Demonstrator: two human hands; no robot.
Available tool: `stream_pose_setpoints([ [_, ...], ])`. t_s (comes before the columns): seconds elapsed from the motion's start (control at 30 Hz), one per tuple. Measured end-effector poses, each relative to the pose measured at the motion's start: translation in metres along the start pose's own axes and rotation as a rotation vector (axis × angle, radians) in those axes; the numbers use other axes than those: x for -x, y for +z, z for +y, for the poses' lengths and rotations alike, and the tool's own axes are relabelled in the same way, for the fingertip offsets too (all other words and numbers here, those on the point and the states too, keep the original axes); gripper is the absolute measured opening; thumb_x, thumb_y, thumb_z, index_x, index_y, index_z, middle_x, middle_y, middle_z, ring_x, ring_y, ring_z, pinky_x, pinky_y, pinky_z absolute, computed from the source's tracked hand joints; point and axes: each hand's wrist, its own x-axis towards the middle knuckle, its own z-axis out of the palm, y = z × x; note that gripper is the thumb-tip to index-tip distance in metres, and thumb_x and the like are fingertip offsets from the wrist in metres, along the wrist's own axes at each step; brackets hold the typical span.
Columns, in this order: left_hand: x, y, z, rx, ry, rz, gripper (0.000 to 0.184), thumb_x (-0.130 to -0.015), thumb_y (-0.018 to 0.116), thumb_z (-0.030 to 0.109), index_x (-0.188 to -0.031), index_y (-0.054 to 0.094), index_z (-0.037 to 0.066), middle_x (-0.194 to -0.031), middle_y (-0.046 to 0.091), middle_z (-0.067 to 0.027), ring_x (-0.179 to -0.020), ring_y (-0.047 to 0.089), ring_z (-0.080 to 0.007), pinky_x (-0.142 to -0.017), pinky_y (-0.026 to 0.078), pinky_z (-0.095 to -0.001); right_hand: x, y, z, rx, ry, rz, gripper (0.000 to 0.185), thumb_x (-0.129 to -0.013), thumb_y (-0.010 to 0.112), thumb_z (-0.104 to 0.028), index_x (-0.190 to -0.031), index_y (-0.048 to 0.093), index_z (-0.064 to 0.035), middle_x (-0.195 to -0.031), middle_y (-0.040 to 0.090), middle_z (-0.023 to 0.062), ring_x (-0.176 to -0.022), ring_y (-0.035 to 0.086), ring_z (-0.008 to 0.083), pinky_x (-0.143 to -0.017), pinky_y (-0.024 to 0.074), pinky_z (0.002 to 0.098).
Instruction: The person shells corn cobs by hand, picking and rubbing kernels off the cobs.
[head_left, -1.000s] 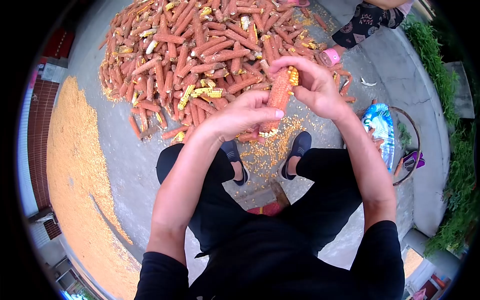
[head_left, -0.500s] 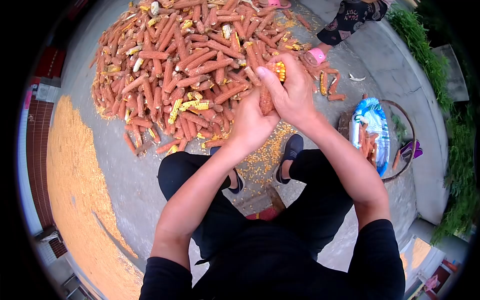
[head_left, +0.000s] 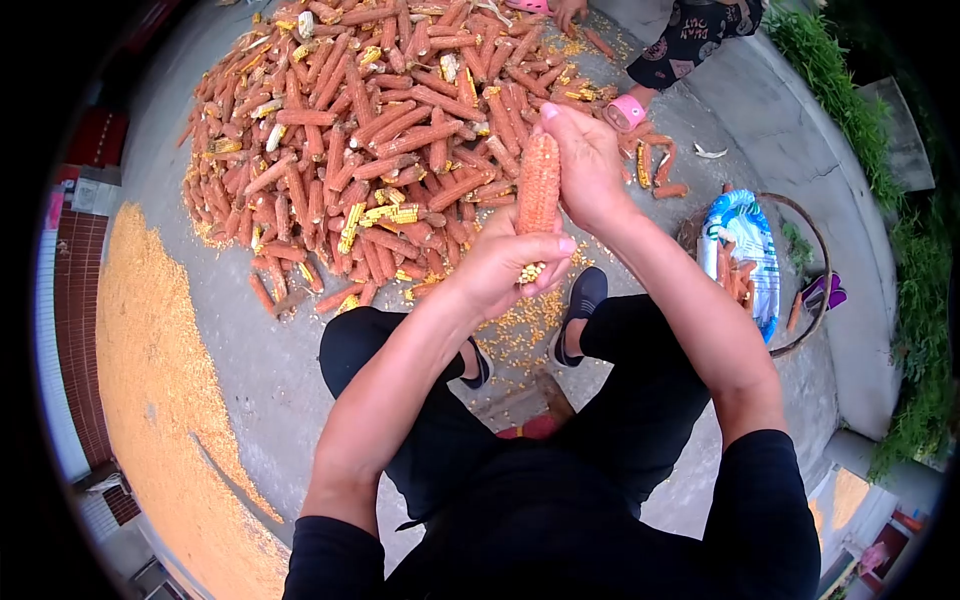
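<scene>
My left hand (head_left: pixel 505 258) is wrapped round the lower part of a corn cob (head_left: pixel 539 185), which stands roughly upright between my hands. Most of its visible side is reddish and stripped; a few pale yellow kernels show at the lower end, under my thumb. Against the upper right side of the cob is my right hand (head_left: pixel 588 165), its fingers curled. Whatever lies inside that hand is hidden. Past both hands rises a big heap of corn cobs (head_left: pixel 330 150), mostly bare, some with yellow kernels left. Loose kernels (head_left: pixel 525 325) are scattered on the ground between my shoes.
A hooped basket (head_left: pixel 828 270) lined with blue-and-white plastic (head_left: pixel 765 270) holds several cobs at right. Spread kernels (head_left: pixel 160 370) cover the ground at left. Another person's leg (head_left: pixel 680 50), pink shoe (head_left: pixel 626 113) and hand (head_left: pixel 571 12) are beyond the heap.
The cob now shows more of its length, with kernels visible at its lower end. My right hand has shifted slightly up and right; the yellow kernels seen in it are out of sight.
</scene>
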Motion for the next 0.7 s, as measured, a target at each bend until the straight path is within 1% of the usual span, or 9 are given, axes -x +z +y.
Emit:
stream_pose_setpoints([
  [0.07, 0.001, 0.001, 0.001, -0.055, 0.03, 0.021, 0.018, -0.092, 0.064, 0.011, -0.089, 0.047, 0.006, -0.055, 0.049, -0.0036, -0.044, 0.044, -0.014, -0.047, 0.033, -0.0286, -0.004, -0.001, 0.004, -0.095, 0.147, -0.01, 0.032, -0.103, 0.056, -0.029, -0.084, 0.062, -0.0046, -0.072, 0.058, -0.0005, -0.06, 0.05, 0.007, -0.055, 0.0399, 0.0256],
  [0.23, -0.001, -0.01, -0.001, -0.089, 0.072, 0.04, 0.021, -0.093, 0.061, 0.016, -0.107, 0.052, 0.002, -0.074, 0.056, -0.0065, -0.059, 0.05, -0.0134, -0.05, 0.036, -0.0274, -0.004, -0.012, -0.005, -0.308, 0.464, -0.132, 0.029, -0.101, 0.059, -0.032, -0.097, 0.062, -0.0037, -0.074, 0.058, 0.0008, -0.057, 0.052, 0.0089, -0.045, 0.0333, 0.0222],
  [0.27, 0.0, -0.011, 0.001, -0.085, 0.09, 0.064, 0.025, -0.092, 0.061, 0.016, -0.111, 0.053, 0.002, -0.079, 0.057, -0.0068, -0.061, 0.051, -0.0131, -0.05, 0.036, -0.0272, -0.001, -0.011, -0.011, -0.36, 0.463, -0.094, 0.031, -0.101, 0.059, -0.034, -0.101, 0.062, -0.0035, -0.074, 0.058, 0.0024, -0.054, 0.05, 0.0088, -0.04, 0.0279, 0.0203],
  [0.33, 0.005, -0.013, 0.01, -0.214, 0.099, 0.075, 0.038, -0.088, 0.063, 0.014, -0.122, 0.053, 0.002, -0.092, 0.057, -0.0041, -0.068, 0.05, -0.0103, -0.055, 0.036, -0.0248, -0.004, -0.02, -0.013, -0.344, 0.435, -0.221, 0.035, -0.101, 0.059, -0.037, -0.102, 0.062, -0.0023, -0.074, 0.058, 0.0034, -0.052, 0.046, 0.0074, -0.041, 0.0269, 0.021],
  [0.37, 0.007, -0.01, 0.015, -0.323, 0.113, 0.102, 0.039, -0.087, 0.064, 0.013, -0.122, 0.054, 0.001, -0.094, 0.058, -0.0031, -0.071, 0.051, -0.0096, -0.057, 0.039, -0.0252, -0.001, -0.02, -0.018, -0.228, 0.378, -0.233, 0.035, -0.1, 0.059, -0.037, -0.103, 0.063, -0.0021, -0.072, 0.056, 0.0021, -0.05, 0.04, 0.0055, -0.041, 0.0243, 0.0207],
  [0.47, 0.003, -0.014, 0.011, -0.592, 0.219, 0.137, 0.042, -0.084, 0.069, 0.008, -0.123, 0.056, 0.001, -0.1, 0.059, -0.0015, -0.082, 0.054, -0.0075, -0.063, 0.044, -0.0259, -0.006, -0.032, -0.007, 0.113, 0.267, -0.309, 0.034, -0.1, 0.061, -0.036, -0.097, 0.066, -0.0026, -0.075, 0.058, 0.0009, -0.053, 0.042, 0.0034, -0.046, 0.0267, 0.0192],
  [0.5, 0.001, -0.017, 0.008, -0.671, 0.27, 0.145, 0.043, -0.083, 0.071, 0.006, -0.123, 0.057, 0.001, -0.102, 0.06, -0.0011, -0.085, 0.055, -0.0068, -0.064, 0.046, -0.026, -0.005, -0.031, -0.011, 0.077, 0.305, -0.277, 0.031, -0.098, 0.063, -0.035, -0.095, 0.067, -0.0045, -0.074, 0.058, -0.0021, -0.054, 0.04, 0.0016, -0.047, 0.0243, 0.0193],
  [0.6, -0.004, -0.019, 0.005, -0.731, 0.454, 0.245, 0.044, -0.083, 0.075, 0.002, -0.124, 0.057, 0.0, -0.104, 0.063, -0.0013, -0.088, 0.058, -0.0057, -0.067, 0.049, -0.0237, -0.01, -0.034, -0.012, 0.05, 0.266, -0.261, 0.028, -0.102, 0.056, -0.029, -0.101, 0.063, -0.0031, -0.075, 0.055, -0.0002, -0.049, 0.034, 0.003, -0.043, 0.0206, 0.0214],
  [0.7, 0.001, -0.024, 0.013, -0.699, 0.423, 0.419, 0.049, -0.08, 0.08, 0.003, -0.124, 0.058, -0.002, -0.111, 0.065, -0.009, -0.1, 0.063, -0.011, -0.083, 0.053, -0.0288, -0.014, -0.043, -0.011, -0.04, 0.246, -0.245, 0.024, -0.102, 0.052, -0.025, -0.102, 0.062, -0.0031, -0.074, 0.052, -0.0004, -0.049, 0.032, 0.0035, -0.044, 0.0202, 0.0217],
])
